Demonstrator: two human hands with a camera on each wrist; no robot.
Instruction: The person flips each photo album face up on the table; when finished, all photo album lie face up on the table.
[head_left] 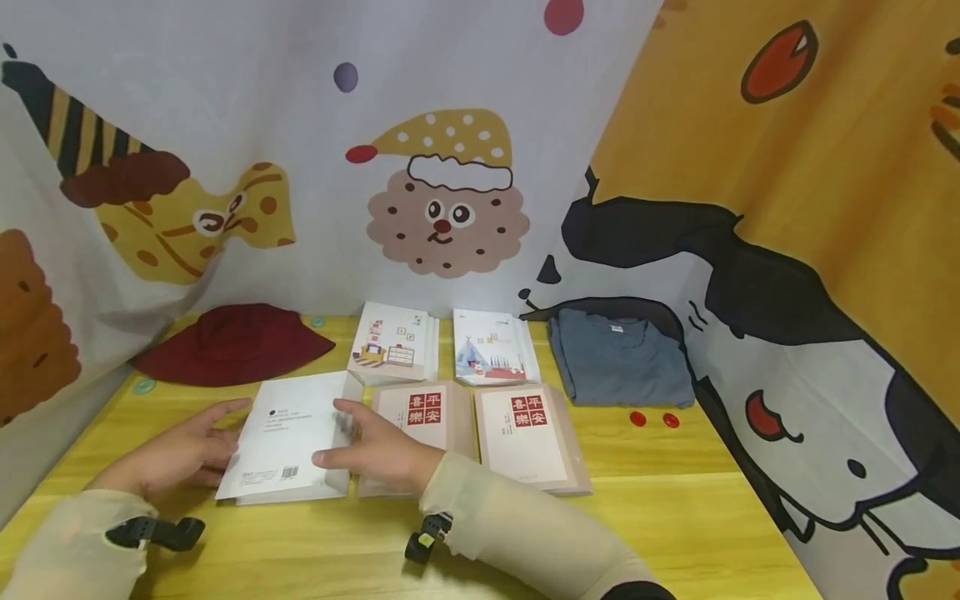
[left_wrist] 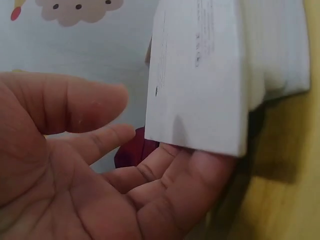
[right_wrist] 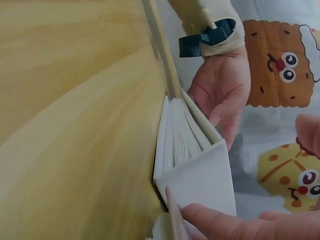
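A thick white book [head_left: 292, 433] lies at the left on the table, its barcode face up and its cover slightly lifted off loosely fanned pages [right_wrist: 182, 135]. My left hand [head_left: 180, 450] is at its left edge. In the left wrist view, the fingertips [left_wrist: 215, 162] touch the book's edge while the thumb stays apart. On the other side, my right hand [head_left: 386, 446] reaches across to the spine [right_wrist: 202, 182], fingers extended. A fingertip [right_wrist: 197, 212] touches the spine in the right wrist view, and the thumb there is held away from the book.
Two beige books with red square prints, one in the middle [head_left: 405, 417] and one to its right [head_left: 525, 442], lie beside the white book. Behind are two illustrated book stacks [head_left: 393, 342] [head_left: 491, 350], a dark red hat [head_left: 236, 346] and folded blue-grey clothing [head_left: 622, 358]. A printed curtain [head_left: 300, 108] hangs behind.
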